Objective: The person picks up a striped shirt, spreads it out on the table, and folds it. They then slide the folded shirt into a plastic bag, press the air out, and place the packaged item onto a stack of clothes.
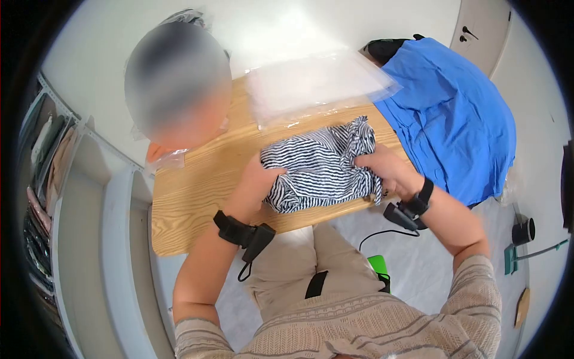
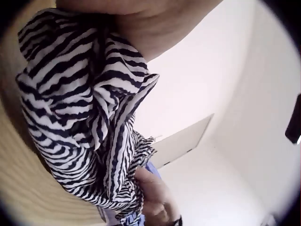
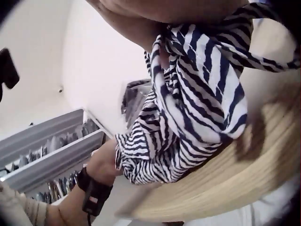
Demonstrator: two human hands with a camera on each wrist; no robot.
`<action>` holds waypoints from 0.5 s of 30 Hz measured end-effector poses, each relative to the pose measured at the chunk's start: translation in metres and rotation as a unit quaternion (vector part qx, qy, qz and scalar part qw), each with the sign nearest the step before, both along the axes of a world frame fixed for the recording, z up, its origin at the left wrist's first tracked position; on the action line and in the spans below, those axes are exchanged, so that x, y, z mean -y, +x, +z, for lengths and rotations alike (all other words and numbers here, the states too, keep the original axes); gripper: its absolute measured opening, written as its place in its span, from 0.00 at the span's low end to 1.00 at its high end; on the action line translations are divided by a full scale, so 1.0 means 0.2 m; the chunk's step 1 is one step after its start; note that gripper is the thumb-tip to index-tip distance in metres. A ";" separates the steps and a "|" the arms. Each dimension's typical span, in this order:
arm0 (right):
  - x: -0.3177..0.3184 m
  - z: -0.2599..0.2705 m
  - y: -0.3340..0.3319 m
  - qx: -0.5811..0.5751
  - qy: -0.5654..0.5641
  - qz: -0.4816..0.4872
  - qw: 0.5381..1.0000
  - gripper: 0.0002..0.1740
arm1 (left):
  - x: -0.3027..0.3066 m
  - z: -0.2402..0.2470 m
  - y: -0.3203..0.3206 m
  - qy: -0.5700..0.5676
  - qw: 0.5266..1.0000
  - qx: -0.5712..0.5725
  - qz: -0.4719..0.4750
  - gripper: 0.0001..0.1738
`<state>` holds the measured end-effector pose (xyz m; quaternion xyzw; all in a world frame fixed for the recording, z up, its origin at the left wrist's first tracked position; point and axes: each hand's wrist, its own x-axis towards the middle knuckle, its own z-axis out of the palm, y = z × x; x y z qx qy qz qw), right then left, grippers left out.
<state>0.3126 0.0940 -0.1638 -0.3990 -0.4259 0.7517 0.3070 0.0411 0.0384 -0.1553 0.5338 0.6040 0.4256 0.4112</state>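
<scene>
A folded, bunched garment (image 1: 320,164) with wavy dark-and-white stripes lies at the near part of the wooden table (image 1: 206,194). My left hand (image 1: 263,179) grips its left end, thumb over the top and fingers hidden under the cloth. At the opposite end my right hand (image 1: 387,169) holds the gathered fabric, its thumb pressed into the folds. In the right wrist view, a narrow strap of the striped garment (image 3: 188,94) loops out beside that hand. Loose folds of the garment (image 2: 70,89) bulge below the left hand in the left wrist view.
Clear plastic bags (image 1: 317,87) lie flat at the table's back. Blue cloth (image 1: 454,113) drapes over something on the right. A blurred patch covers most of a plastic-wrapped item at back left. Shelves (image 1: 84,197) with bagged clothes stand to the left.
</scene>
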 end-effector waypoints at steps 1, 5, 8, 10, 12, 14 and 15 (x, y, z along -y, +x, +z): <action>0.02 -0.02 -0.01 0.084 0.131 -0.053 0.986 0.17 | 0.01 0.02 0.03 0.071 0.997 0.027 0.005 0.31; 0.17 0.07 -0.09 0.213 0.376 -0.177 0.884 0.20 | -0.01 0.08 0.13 0.232 0.939 -0.225 0.116 0.29; 0.23 0.05 -0.17 0.261 0.470 -0.286 0.793 0.20 | 0.05 0.17 0.29 0.287 0.887 -0.323 0.164 0.30; 0.27 0.05 -0.22 0.236 0.471 -0.320 0.787 0.21 | 0.10 0.14 0.40 0.377 0.853 -0.330 0.148 0.29; 0.28 0.00 -0.25 0.224 0.477 -0.327 0.784 0.21 | 0.18 0.20 0.51 0.354 0.877 -0.304 0.113 0.28; 0.32 -0.03 -0.26 0.189 0.523 -0.330 0.763 0.21 | 0.21 0.21 0.55 0.321 0.895 -0.309 0.011 0.25; 0.31 -0.05 -0.26 0.188 0.525 -0.330 0.762 0.21 | 0.21 0.20 0.54 0.311 0.896 -0.318 -0.005 0.31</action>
